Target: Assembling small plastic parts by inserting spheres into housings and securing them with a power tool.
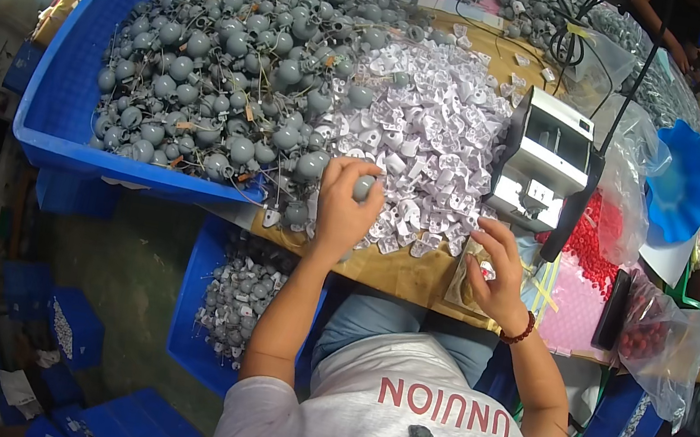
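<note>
My left hand (341,215) is closed around a grey ball-shaped plastic part (363,187), held over the near left edge of a heap of small white plastic parts (424,130). My right hand (500,283) has its thumb and fingers apart, with nothing visible between them. It hovers beside a small box-like block (463,287) at the table's front edge; the hand covers some of that block. A large heap of grey ball-shaped parts with thin wires (237,63) lies to the left of the white heap.
A blue crate (69,83) surrounds the grey heap's left side. Behind my right hand stands a white-and-black machine (547,158). Red parts (587,256) and a blue bowl-shaped object (684,180) lie farther right. Below the table is a blue bin (197,286) of grey parts.
</note>
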The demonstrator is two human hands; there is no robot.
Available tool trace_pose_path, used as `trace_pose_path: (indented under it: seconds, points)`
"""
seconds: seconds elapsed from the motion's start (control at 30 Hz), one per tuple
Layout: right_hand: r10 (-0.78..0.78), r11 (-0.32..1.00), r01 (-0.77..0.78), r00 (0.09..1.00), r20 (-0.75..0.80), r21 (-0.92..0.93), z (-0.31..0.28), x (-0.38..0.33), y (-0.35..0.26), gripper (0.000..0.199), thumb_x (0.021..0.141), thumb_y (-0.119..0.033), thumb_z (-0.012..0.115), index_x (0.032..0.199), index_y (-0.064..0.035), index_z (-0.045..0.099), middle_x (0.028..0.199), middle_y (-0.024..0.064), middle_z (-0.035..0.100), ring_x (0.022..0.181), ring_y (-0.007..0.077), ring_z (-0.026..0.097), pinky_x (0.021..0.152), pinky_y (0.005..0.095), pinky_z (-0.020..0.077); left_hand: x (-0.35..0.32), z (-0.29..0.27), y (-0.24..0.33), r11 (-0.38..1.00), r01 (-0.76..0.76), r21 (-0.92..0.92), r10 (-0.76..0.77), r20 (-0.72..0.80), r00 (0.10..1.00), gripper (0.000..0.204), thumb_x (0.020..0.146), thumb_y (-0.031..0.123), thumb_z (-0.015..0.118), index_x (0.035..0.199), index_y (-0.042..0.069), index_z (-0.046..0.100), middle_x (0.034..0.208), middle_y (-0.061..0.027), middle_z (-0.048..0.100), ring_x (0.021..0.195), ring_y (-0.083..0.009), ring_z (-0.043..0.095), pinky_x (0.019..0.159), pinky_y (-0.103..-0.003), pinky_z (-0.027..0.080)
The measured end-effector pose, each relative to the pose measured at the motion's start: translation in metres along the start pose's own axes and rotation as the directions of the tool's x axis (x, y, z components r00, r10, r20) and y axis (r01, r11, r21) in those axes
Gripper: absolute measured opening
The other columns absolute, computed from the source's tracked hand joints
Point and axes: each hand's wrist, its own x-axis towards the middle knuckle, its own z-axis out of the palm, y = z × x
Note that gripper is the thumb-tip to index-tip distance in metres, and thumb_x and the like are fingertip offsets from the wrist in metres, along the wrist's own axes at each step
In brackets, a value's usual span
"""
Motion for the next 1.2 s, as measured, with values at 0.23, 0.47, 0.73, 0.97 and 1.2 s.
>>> trace_pose_path:
  seconds: [0.23,0.47,0.73,0.97,1.2]
  points:
    - [-0.168,0.983,0.175,0.98,-0.107,0.053,-0.004,0.022,-0.021,0.051,0.081,-0.003,0.076,0.13,0.0,0.06,0.142,0.025,0.053,0.132,0.043,0.053,0.108,0.0479,0.0448,-0.014,-0.02,0.1,0.854,-0.273,-0.444,0.445,0.35,0.824,0.024,0.075,0.004,0.071,0.099,0.009,0.071,0.105,-0.0098,0.061,0.098,-0.0283,0.06,0.089,-0.04,0.05]
    - [0.11,0.904,-0.248,0.922,0.371,0.348,-0.038,-0.011,-0.006,0.042,0.093,-0.012,0.072,0.132,0.0,0.06,0.118,0.0143,0.067,0.106,0.0251,0.066,0.09,0.0362,0.0528,-0.034,0.019,0.088,0.606,0.218,-0.765,0.361,0.509,0.781,0.02,0.078,-0.005,0.059,0.094,0.004,0.067,0.108,-0.0111,0.064,0.106,-0.0224,0.06,0.095,-0.035,0.047]
    - [0.466,0.351,-0.862,0.5,0.73,0.366,-0.065,-0.077,0.026,0.038,0.1,-0.012,0.065,0.135,0.001,0.06,0.106,0.0059,0.07,0.089,0.0082,0.064,0.072,0.0257,0.0561,-0.097,0.066,0.064,0.838,0.263,-0.478,0.109,0.619,0.778,0.011,0.084,0.002,0.072,0.091,0.005,0.065,0.104,-0.0099,0.065,0.098,-0.022,0.063,0.089,-0.034,0.049]
    - [0.518,0.806,-0.586,0.767,0.378,0.084,-0.051,-0.084,0.035,0.025,0.094,-0.001,0.066,0.118,-0.0031,0.071,0.098,0.0104,0.069,0.083,0.0184,0.067,0.074,0.0319,0.054,-0.115,0.078,0.053,0.947,-0.109,-0.301,0.272,0.573,0.773,0.017,0.075,0.0,0.072,0.09,0.006,0.066,0.102,-0.0092,0.065,0.098,-0.0305,0.061,0.084,-0.04,0.051]
    - [0.191,0.959,-0.151,0.97,0.15,-0.239,-0.029,-0.072,0.039,0.03,0.076,0.006,0.072,0.104,-0.0066,0.072,0.095,0.0083,0.066,0.091,0.0303,0.062,0.078,0.0401,0.0526,-0.126,0.092,0.043,0.963,-0.18,-0.201,0.266,0.589,0.763,0.016,0.076,-0.001,0.07,0.09,0.005,0.067,0.099,-0.0089,0.062,0.098,-0.0308,0.057,0.084,-0.042,0.05]
